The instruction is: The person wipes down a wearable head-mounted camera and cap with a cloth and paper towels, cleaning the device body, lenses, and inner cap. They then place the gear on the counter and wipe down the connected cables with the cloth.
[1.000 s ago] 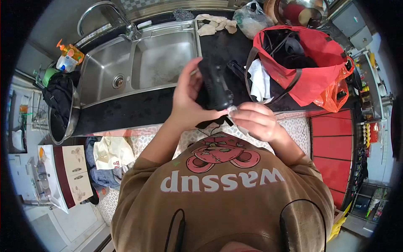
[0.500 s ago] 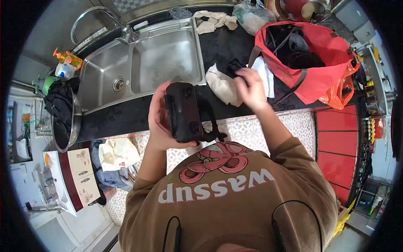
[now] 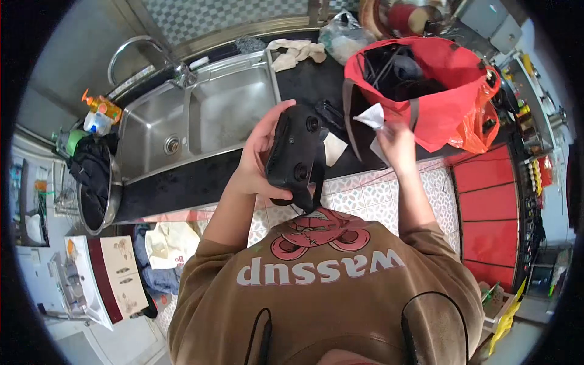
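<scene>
My left hand (image 3: 258,155) is wrapped around a black device (image 3: 295,146) with two round lens-like parts on its face and a dark strap (image 3: 317,182) hanging from it. It is raised in front of the counter edge, right of the sink. My right hand (image 3: 396,145) is closed on a white cloth (image 3: 371,115), held up in front of the red bag (image 3: 420,115). Behind the device, a small black object (image 3: 330,113) lies on the counter. Part of a cream cloth (image 3: 334,149) shows beside the device; the rest is hidden.
A double steel sink (image 3: 231,97) with a tap (image 3: 131,45) is at left. A steel basin (image 3: 114,201) holding black fabric stands at the counter's left end, near an orange-topped bottle (image 3: 103,106). Crumpled cream cloths (image 3: 295,53) and a clear plastic bag (image 3: 344,39) lie behind.
My right hand has left the black object and cream cloth, moved right and lifted the white cloth. My left hand has shifted the device slightly right and tilted it. The view has tipped upward.
</scene>
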`<state>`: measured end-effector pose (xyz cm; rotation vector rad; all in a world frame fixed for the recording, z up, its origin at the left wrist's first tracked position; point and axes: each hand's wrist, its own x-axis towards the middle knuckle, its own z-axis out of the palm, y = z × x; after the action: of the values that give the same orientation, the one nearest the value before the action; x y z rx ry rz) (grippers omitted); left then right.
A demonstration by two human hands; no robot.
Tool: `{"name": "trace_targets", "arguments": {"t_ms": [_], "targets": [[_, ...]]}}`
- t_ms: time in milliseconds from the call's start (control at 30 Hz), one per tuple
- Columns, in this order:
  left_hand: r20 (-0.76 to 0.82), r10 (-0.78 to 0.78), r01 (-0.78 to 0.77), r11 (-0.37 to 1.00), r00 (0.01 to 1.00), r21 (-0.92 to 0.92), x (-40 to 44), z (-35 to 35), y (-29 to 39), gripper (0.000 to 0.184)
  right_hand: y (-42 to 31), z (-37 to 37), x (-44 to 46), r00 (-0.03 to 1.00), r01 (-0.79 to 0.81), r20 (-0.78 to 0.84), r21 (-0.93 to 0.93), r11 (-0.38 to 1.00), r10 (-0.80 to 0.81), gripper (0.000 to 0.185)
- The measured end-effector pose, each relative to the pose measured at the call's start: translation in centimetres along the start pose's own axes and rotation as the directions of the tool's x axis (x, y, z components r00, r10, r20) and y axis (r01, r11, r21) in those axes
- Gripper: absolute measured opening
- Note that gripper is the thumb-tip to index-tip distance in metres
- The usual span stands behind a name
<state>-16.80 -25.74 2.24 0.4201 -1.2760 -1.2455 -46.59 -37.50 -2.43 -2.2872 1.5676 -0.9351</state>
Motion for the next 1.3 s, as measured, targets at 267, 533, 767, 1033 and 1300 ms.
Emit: {"name": "trace_targets", "arguments": {"t_ms": [267, 533, 767, 1033, 1300], "targets": [[0.110, 0.166, -0.177, 0.979, 0.980, 0.102, 3.1, 2.7, -3.4, 0.121, -11.3, -6.6, -4.0, 0.676, 0.722, -0.482, 0.280, 0.633, -0.557, 0.026], [0.192, -0.132, 0.094, 0.976, 0.972, 0.198, 2.9, 5.3, -2.5, 0.118, -13.5, -5.5, -5.1, 0.791, 0.605, -0.134, 0.325, 0.727, -0.597, 0.082], [0.214, 0.038, -0.072, 0.985, 0.976, 0.154, 3.7, 6.6, -2.7, 0.119, -12.7, -4.6, -3.5, 0.866, 0.491, -0.262, 0.603, 0.629, -0.425, 0.082], [0.139, 0.072, -0.099, 0.976, 0.988, 0.196, 4.3, 6.6, -2.6, 0.119, -12.7, -3.4, -4.7, 0.970, 0.186, -0.117, 0.923, 0.338, -0.214, 0.084], [0.343, -0.019, -0.280, 0.538, 0.939, 0.795, 2.1, 3.1, -4.7, 0.118, -12.8, -5.8, -5.1, 0.764, 0.635, -0.027, 0.215, 0.742, -0.645, 0.091]]}}
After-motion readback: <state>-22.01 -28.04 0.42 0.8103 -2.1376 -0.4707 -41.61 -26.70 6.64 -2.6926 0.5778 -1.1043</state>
